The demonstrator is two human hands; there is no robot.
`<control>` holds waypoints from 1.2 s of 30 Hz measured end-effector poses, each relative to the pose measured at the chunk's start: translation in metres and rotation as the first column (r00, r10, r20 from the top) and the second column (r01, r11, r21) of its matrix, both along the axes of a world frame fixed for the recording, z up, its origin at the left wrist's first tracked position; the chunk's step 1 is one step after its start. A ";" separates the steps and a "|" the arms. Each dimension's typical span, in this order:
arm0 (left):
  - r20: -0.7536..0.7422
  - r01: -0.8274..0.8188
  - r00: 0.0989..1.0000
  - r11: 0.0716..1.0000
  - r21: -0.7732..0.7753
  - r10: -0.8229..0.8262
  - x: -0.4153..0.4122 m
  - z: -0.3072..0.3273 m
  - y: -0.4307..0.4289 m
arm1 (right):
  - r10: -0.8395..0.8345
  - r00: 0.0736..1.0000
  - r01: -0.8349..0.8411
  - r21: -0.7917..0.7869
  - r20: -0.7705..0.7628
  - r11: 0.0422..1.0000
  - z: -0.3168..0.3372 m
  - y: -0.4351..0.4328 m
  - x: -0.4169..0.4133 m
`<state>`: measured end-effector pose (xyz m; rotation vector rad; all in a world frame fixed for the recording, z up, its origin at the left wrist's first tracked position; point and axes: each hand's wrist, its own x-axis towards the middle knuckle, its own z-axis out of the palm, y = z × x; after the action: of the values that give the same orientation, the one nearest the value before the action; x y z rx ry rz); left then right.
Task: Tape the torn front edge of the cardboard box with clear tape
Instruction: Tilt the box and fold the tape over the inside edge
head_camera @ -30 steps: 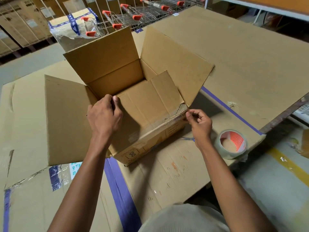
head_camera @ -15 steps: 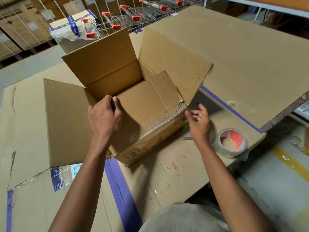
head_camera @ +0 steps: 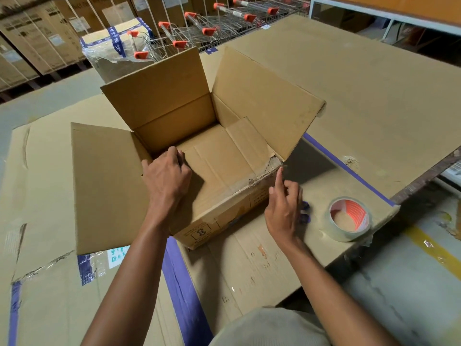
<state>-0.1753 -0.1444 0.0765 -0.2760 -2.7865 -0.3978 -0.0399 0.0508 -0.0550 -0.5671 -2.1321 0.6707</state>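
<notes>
Box (head_camera: 174,126) stands open on the table (head_camera: 374,108), its near flap (head_camera: 224,166) folded in and gripped by curled fingers of the left hand (head_camera: 166,178), while the right hand (head_camera: 284,211), fingers loose, touches torn tape (head_camera: 262,178) at the corner; closing and sealing are not yet done.

I am stretching my left arm forward; my left hand (head_camera: 166,178) is facing back-up, fingers curling down, tips hidden. My right forearm is angling inward; my right hand (head_camera: 284,208) is extending its index finger (head_camera: 279,179), the others loosely bent.

Bare left hand (head_camera: 164,176), bare right hand (head_camera: 284,208), pale beige top (head_camera: 269,328)
</notes>
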 end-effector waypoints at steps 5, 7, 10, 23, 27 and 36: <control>0.023 -0.019 1.000 1.000 0.010 0.019 -0.002 -0.003 -0.005 | 0.074 0.990 -0.046 0.220 -0.119 0.974 0.038 0.054 -0.015; 0.015 -0.006 1.000 1.000 0.004 0.006 -0.001 -0.003 -0.005 | 0.189 0.978 -0.148 0.342 -0.091 0.928 0.044 0.075 -0.023; 0.001 0.021 1.000 1.000 -0.019 -0.021 -0.002 0.000 -0.005 | 0.467 0.884 -0.397 0.555 0.017 0.731 0.056 0.101 -0.031; -0.048 0.093 0.994 0.996 -0.009 -0.094 0.001 -0.004 -0.010 | 0.592 0.723 -0.689 0.430 0.356 0.583 0.085 0.125 -0.019; -0.031 0.095 0.995 0.995 -0.007 -0.095 0.001 0.000 -0.009 | 0.601 0.706 -0.705 0.456 0.375 0.544 0.084 0.126 -0.024; -0.024 0.086 0.996 0.996 -0.007 -0.086 0.000 -0.003 -0.005 | 0.543 0.740 -0.672 0.462 0.398 0.578 0.101 0.113 -0.020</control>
<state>-0.1750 -0.1495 0.0739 -0.4004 -2.7592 -0.4032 -0.0602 0.1633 0.0459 0.5124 -2.5855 0.2559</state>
